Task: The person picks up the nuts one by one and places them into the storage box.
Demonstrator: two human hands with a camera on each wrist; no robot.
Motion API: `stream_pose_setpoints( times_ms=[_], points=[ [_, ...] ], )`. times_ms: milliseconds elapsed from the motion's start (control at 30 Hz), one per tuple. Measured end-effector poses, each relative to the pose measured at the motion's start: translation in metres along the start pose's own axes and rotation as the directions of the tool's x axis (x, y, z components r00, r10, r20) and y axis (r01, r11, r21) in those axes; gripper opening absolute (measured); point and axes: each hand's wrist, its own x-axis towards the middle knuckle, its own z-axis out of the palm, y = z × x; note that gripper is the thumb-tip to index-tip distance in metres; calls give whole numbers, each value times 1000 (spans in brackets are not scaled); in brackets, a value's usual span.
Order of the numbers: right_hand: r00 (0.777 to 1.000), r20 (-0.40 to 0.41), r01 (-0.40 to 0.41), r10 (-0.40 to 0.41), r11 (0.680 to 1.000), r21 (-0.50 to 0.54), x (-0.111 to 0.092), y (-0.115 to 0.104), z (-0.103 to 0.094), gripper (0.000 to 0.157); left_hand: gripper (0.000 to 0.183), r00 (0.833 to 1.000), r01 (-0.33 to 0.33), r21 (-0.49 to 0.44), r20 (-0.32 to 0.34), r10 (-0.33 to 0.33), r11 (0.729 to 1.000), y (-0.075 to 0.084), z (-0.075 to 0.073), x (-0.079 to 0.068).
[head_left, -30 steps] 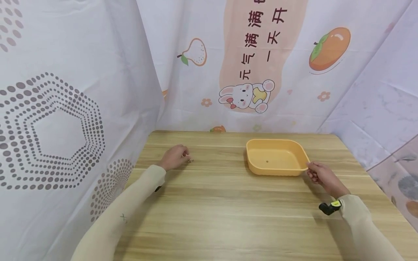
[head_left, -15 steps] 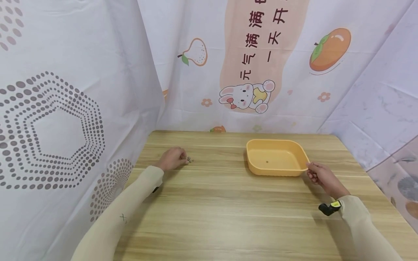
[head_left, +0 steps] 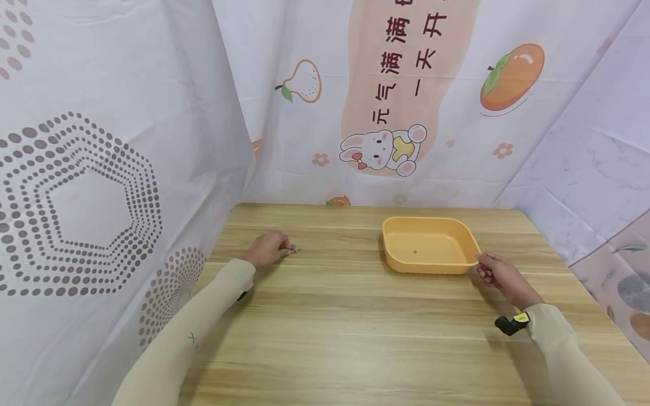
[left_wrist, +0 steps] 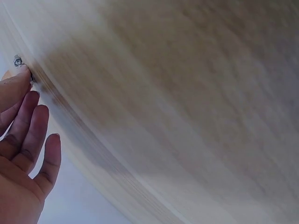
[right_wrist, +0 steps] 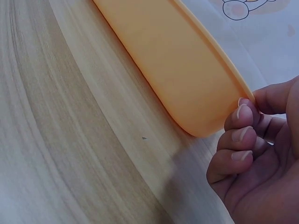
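Observation:
At the table's left side my left hand (head_left: 267, 248) has its thumb and fingertips at a little cluster of small grey metal pieces (head_left: 295, 249). In the left wrist view, one small metal piece (left_wrist: 17, 60) shows just past the thumb, and a dark bit appears pinched at the fingertips (left_wrist: 23, 70); their exact kind is too small to tell. On the right, my right hand (head_left: 505, 276) pinches the near right corner of the rim of a yellow-orange plastic tray (right_wrist: 182, 70). A single small dark piece (head_left: 414, 252) lies on the tray's floor.
The wood-grain table (head_left: 345, 327) runs up to a printed cloth (head_left: 304, 141) hanging behind it. More cloth hangs close along the left (head_left: 203, 169) and on the right side.
My left hand has drawn back slightly from over the metal pieces, baring them, then its fingertips have come down to their near left side. The right hand and tray have stayed put.

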Motion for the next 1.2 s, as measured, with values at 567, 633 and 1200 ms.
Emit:
stream_pose_setpoints(
  times_ms=[567,633,1200],
  points=[
    [1000,-6,1,-1,1000,11,10,14,-8,34,13,991,-105,203,-60,119,974,-7,7,-1],
    [1000,-4,2,-2,1000,7,7,10,-6,34,14,990,-109,217,-68,126,970,-5,7,-2],
    [1000,-4,17,-17,1000,-6,7,12,-6,35,10,989,-128,237,-47,143,963,-3,2,-4]
  ],
)
